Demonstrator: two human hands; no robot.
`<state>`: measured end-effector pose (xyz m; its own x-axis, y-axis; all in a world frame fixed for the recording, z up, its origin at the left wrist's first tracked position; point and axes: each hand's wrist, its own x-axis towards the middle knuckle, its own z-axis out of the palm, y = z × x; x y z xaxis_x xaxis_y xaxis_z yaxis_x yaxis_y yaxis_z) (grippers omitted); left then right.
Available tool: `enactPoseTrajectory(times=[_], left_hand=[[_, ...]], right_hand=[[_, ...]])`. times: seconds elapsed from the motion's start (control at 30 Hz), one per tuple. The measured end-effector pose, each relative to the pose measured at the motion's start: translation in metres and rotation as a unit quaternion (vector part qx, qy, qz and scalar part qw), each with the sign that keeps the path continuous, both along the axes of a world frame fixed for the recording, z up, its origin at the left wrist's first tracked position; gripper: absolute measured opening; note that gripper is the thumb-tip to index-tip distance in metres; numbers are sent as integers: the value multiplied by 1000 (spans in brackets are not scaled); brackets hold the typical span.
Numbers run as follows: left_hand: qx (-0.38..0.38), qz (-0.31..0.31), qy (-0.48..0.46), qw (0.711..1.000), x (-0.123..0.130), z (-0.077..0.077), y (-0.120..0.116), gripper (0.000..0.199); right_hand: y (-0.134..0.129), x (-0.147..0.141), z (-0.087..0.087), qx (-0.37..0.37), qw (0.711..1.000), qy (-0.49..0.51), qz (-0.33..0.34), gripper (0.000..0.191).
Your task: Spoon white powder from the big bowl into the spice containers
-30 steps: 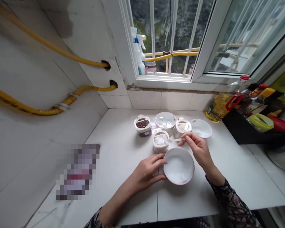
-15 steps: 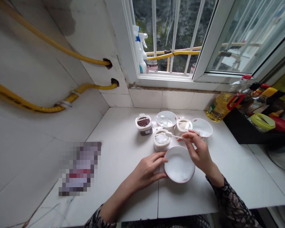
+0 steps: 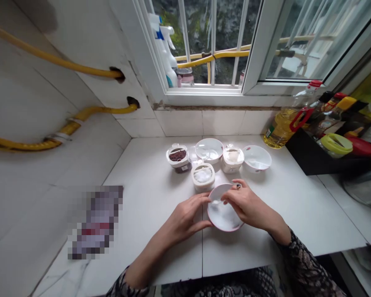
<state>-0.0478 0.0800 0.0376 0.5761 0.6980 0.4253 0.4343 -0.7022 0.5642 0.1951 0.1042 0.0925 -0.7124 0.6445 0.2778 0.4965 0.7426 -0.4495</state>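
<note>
My left hand (image 3: 188, 214) grips the left rim of a white bowl (image 3: 224, 220) with a pinkish edge, thumb low and fingers higher up. Over that bowl, my right hand (image 3: 253, 208) pinches a small white spoon (image 3: 217, 203); its head is low inside, and the fingers cover most of the handle. Some white stuff shows by the spoon, hard to tell apart from the bowl. Just behind stands an open jar of white powder (image 3: 203, 176). Beyond it are a jar of dark reddish bits (image 3: 178, 156) and a jar with pale contents (image 3: 233, 160).
Two more white bowls, a back bowl (image 3: 208, 144) and a right bowl (image 3: 257, 159), stand near the wall. An oil bottle (image 3: 278, 128) and a black rack (image 3: 303, 154) of condiments occupy the right. A blurred-out item (image 3: 95, 222) lies left. Yellow pipes (image 3: 71, 126) run along the wall.
My right hand has brought the spoon from the white powder jar down and over the bowl. The left hand still holds the bowl's rim. The camera view has shifted slightly.
</note>
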Motion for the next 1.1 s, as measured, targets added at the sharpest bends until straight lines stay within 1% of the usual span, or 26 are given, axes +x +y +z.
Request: enactPoseTrajectory(times=[0.07,0.1,0.23,0.3,0.37,0.4,0.53,0.67,0.73,0.8,0.87,0.93,0.97,1.0,1.1], left_hand=[[-14,-3,-11,1000,0,0,0,44],[-19,-4,-15,1000,0,0,0,43],[-30,1,-19,999,0,0,-1,41],[-33,2,-16,999,0,1,-1,40],[-37,0,-13,999,0,2,-1,39],[-37,-1,-13,999,0,2,-2,40],[-37,-3,-15,999,0,3,-1,40],[-42,-2,-12,999,1,4,-2,40],[-42,-4,-11,999,1,5,-2,39],[-41,-3,-12,999,1,5,-2,39],[-38,-2,-14,999,1,5,-2,40],[-35,-2,-14,999,1,4,-1,41],[-34,-3,-14,999,1,4,-1,41],[-34,-4,-13,999,1,4,-1,40],[-29,-4,-10,1000,1,4,-1,40]], right_hand=[[-2,2,5,-32,999,1,32,23],[-3,3,6,-36,999,10,31,23],[0,6,5,2,998,51,-33,26],[1,5,2,-1,999,50,-15,26],[2,6,0,-30,998,41,29,23],[2,6,0,-41,998,41,38,22],[2,7,2,-20,997,74,-6,25],[1,7,5,-48,997,49,47,21],[-1,7,7,-33,998,49,34,22],[-3,6,10,-1,998,54,18,23],[-7,6,15,14,998,41,40,22],[-10,5,19,6,997,17,75,21],[-11,5,20,2,997,7,83,21],[-12,5,21,3,997,0,80,22],[-11,3,19,26,999,-3,40,21]])
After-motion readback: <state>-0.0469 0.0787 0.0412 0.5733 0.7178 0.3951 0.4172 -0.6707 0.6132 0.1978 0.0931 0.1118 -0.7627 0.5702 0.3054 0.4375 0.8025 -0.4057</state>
